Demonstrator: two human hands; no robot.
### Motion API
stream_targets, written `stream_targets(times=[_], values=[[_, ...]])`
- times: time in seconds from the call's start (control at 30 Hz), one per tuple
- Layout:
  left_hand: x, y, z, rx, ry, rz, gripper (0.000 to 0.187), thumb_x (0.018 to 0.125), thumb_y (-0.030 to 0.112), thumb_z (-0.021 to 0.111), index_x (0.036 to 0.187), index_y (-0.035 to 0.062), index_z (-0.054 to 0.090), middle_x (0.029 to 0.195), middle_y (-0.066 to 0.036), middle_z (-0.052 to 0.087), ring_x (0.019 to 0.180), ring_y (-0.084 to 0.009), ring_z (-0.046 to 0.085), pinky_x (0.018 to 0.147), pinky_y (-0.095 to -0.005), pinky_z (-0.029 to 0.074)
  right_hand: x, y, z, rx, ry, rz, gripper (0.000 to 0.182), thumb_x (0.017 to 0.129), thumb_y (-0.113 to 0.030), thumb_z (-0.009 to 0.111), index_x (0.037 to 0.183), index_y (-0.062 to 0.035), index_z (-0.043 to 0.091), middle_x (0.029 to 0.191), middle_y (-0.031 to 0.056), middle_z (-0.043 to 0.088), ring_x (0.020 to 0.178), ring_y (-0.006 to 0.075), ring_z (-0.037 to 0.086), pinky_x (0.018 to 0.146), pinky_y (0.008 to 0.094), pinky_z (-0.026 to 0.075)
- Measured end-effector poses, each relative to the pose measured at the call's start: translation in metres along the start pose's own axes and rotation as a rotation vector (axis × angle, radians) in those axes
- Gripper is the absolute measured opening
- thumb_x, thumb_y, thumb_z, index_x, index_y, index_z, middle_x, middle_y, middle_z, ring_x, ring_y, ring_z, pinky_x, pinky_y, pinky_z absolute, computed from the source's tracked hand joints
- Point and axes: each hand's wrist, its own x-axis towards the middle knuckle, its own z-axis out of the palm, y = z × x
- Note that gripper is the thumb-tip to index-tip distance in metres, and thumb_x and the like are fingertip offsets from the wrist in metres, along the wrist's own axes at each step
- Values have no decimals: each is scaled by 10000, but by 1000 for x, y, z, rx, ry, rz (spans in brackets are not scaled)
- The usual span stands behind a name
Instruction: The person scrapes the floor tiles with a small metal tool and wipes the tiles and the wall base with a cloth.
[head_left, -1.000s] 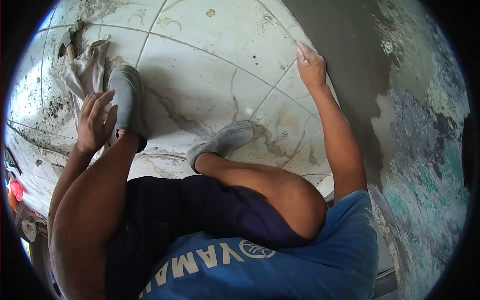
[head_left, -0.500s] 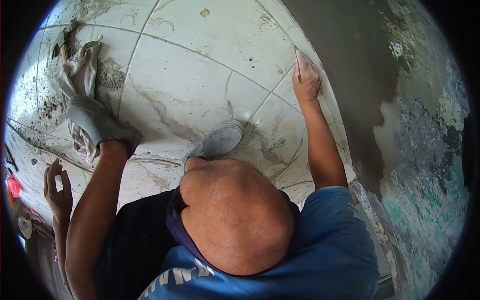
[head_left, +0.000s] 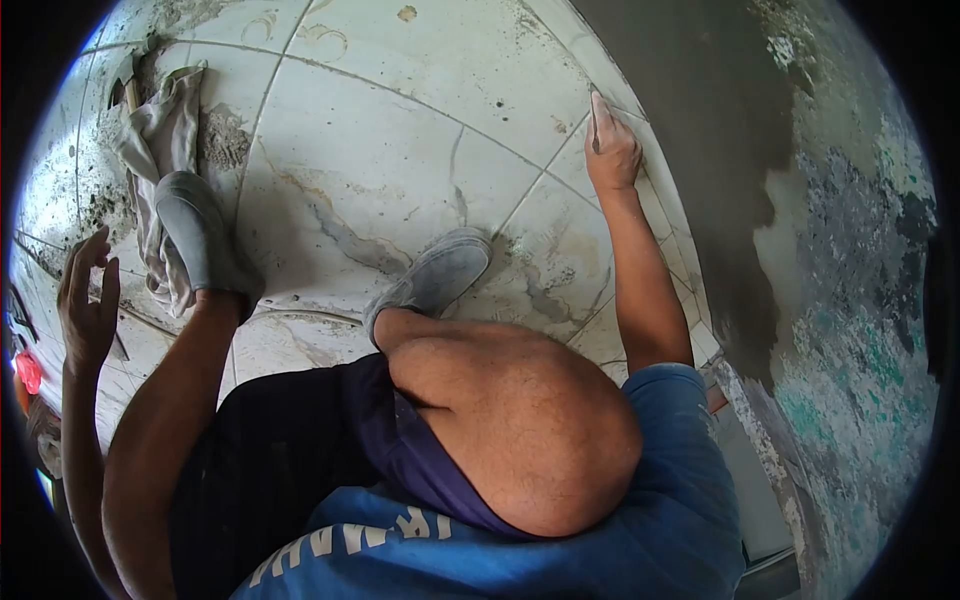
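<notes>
My right hand [head_left: 612,158] is closed around a thin grey metal tool [head_left: 596,143], of which only a small part shows. The index finger points along it, and the tip rests at the tile joint close to the foot of the wall. Pale dust coats these fingers. Below the hand lie white floor tiles [head_left: 360,150] with grey veins and dirty smears. My left hand [head_left: 88,305] hovers at the far left, beyond my left leg, fingers apart and holding nothing. A crumpled dirty cloth [head_left: 175,140] lies on the floor nearest to it, beside my left shoe [head_left: 195,230].
A wall [head_left: 690,130] with wet dark plaster and peeling paint runs down the right side. A tool with a pale handle [head_left: 130,95] lies by the cloth, near crumbled mortar [head_left: 224,140]. A thin cable or hose [head_left: 300,314] crosses behind my shoes. Something red [head_left: 28,372] lies far left.
My left hand has moved up and left. My left shoe has turned and shifted slightly right, and my right knee has swung right. The right hand stays at nearly the same tile joint.
</notes>
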Motion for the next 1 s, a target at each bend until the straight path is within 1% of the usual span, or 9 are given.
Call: stream_targets(times=[0.07, 0.3, 0.5, 0.53, 0.63, 0.73, 0.83, 0.9, 1.0], values=[[13, 1, 4, 19, -8, 57, 363, 868, -10, 608, 1227, 24, 574, 985, -129, 620, 836, -228, 600, 797, -342, 492, 3, -3, -19, 39, -162, 145, 290, 892, -133, 617, 1181, -114, 642, 962, 188, 683, 852, 358, 661, 727, 410, 532], [25, -20, -1, 13, -66, 20, 372, 852, -11, 621, 1218, 13, 566, 1019, -131, 614, 834, -235, 585, 782, -356, 489, -2, 5, -6, 3, 65, -43, 290, 888, -107, 621, 1176, -71, 634, 939, 158, 697, 828, 339, 671, 731, 398, 543], [36, -8, -5, 25, -254, 175, 333, 825, -14, 622, 1153, -9, 569, 979, -160, 608, 845, -269, 586, 772, -374, 489, 1, 2, -14, -27, -100, 76, 296, 896, -117, 603, 1190, -98, 631, 986, 154, 687, 889, 339, 660, 752, 404, 534], [55, 15, -5, 50, -202, 408, 320, 803, -7, 633, 1115, -19, 567, 972, -172, 610, 851, -301, 596, 764, -395, 488, 6, 2, -19, 19, -152, 94, 298, 898, -121, 599, 1194, -104, 631, 999, 158, 683, 907, 340, 655, 765, 406, 530], [96, 71, 20, -99, -310, 470, 247, 792, 44, 658, 1018, 1, 572, 912, -159, 609, 864, -330, 613, 774, -416, 507, 4, 1, -22, 110, -116, 61, 344, 844, -88, 599, 1186, -124, 624, 1097, 126, 663, 936, 345, 645, 791, 432, 521], [133, 136, 68, -271, -447, 536, 225, 835, 128, 651, 1008, 1, 587, 941, -169, 625, 856, -337, 632, 747, -424, 513, -17, -23, -6, 146, 17, 114, 509, 773, 27, 629, 1247, -160, 613, 979, 123, 631, 970, 330, 595, 856, 404, 484], [173, 217, 128, -445, -514, 494, 234, 877, 190, 637, 986, -15, 609, 887, -175, 650, 809, -329, 650, 733, -406, 520, -34, -50, -3, 79, 17, 316, 695, 711, 139, 610, 1321, -190, 573, 851, 115, 554, 957, 309, 550, 877, 378, 460], [195, 265, 167, -597, -474, 381, 253, 900, 208, 604, 1004, -21, 627, 891, -189, 665, 789, -317, 653, 723, -388, 521, -50, -48, 8, 308, -6, 509, 519, 843, -8, 633, 1317, -211, 578, 946, 146, 617, 942, 309, 581, 835, 378, 465], [210, 311, 208, -819, -427, 204, 318, 939, 254, 566, 1021, -49, 617, 868, -160, 662, 783, -239, 643, 737, -330, 512, -61, -36, 13, 503, -97, 662, 609, 865, 45, 552, 1414, -206, 467, 1025, 127, 639, 925, 251, 618, 827, 336, 487]])
